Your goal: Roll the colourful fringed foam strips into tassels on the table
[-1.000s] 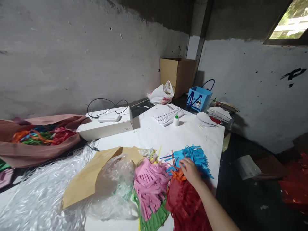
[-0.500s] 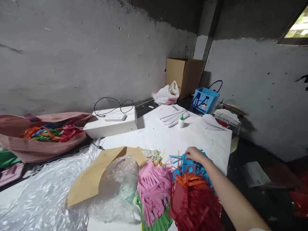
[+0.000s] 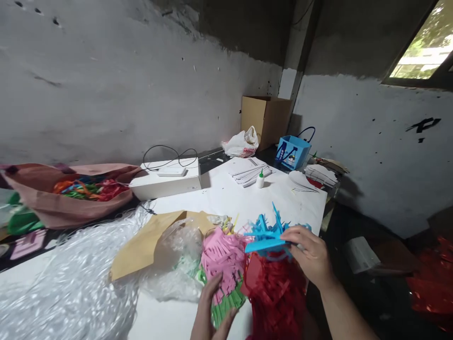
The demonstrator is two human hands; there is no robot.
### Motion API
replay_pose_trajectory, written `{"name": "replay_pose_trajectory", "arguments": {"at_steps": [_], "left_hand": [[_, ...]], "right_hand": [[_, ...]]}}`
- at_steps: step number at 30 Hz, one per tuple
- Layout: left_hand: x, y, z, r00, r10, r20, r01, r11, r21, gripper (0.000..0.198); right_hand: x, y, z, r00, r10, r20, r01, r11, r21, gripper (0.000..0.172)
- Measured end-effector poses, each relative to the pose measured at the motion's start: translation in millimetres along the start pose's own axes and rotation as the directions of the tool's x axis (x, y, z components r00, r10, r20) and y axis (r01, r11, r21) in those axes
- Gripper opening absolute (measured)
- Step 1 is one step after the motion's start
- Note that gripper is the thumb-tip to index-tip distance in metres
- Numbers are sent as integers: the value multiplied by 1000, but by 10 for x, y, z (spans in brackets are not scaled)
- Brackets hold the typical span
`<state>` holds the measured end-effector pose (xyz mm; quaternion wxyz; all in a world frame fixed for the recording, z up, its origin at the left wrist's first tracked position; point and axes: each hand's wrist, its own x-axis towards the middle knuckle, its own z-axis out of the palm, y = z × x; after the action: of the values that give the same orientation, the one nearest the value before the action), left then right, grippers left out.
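Observation:
My right hand (image 3: 311,252) pinches a piece of blue fringed paper (image 3: 264,244) between thumb and fingers, raised above the pile. More blue fringe lies just behind it. Below is a heap of red fringed paper (image 3: 278,288). My left hand (image 3: 208,314) reaches in from the bottom edge, fingers apart and holding nothing, over green fringed paper (image 3: 228,304). Pink fringed paper (image 3: 222,257) rests on top of the green, just beyond my left fingertips.
Clear plastic strands (image 3: 81,283), a brown paper sheet (image 3: 141,248) and a crumpled clear bag (image 3: 177,274) cover the left. Farther back stand a white box (image 3: 166,184), a glue bottle (image 3: 260,180), paper sheets (image 3: 249,172) and a blue bag (image 3: 293,153).
My right hand has lifted blue fringed paper off the pile, bringing it nearer. My left hand has come into view at the bottom. The orange fringe on the red heap no longer shows.

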<state>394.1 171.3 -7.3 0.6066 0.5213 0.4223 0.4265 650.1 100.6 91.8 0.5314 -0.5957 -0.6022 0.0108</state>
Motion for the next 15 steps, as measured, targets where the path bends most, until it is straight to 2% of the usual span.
{"name": "replay_pose_trajectory", "arguments": {"at_steps": [2,4,6,8,10,12,14,15], "left_hand": [[-40,290,81,987,160,26,-156,983,-99,80],[-97,495,67,978,187,93,-172,974,-148,90],[-167,579,-29,986,39,165,-13,987,-158,76],[-253,555,-166,965,-208,158,235,956,-174,52],[-354,468,-301,896,-431,106,444,862,-244,42],[-461,369,-407,821,-559,114,558,746,-364,42],[-561,291,-476,773,-603,194,610,625,-487,43],[-603,264,-499,766,-603,221,612,581,-536,45]], "right_hand": [[-43,-250,116,997,70,32,-74,987,142,9],[-78,-387,308,979,190,76,-204,933,296,8],[-126,-437,554,938,308,158,-346,850,398,17],[-218,-458,802,911,371,177,-411,831,374,24],[-375,-508,999,930,353,104,-368,899,237,27],[-588,-621,1129,961,260,88,-269,957,108,23],[-821,-789,1215,963,147,227,-167,983,72,20],[-930,-881,1253,942,97,321,-128,989,74,23]]}}
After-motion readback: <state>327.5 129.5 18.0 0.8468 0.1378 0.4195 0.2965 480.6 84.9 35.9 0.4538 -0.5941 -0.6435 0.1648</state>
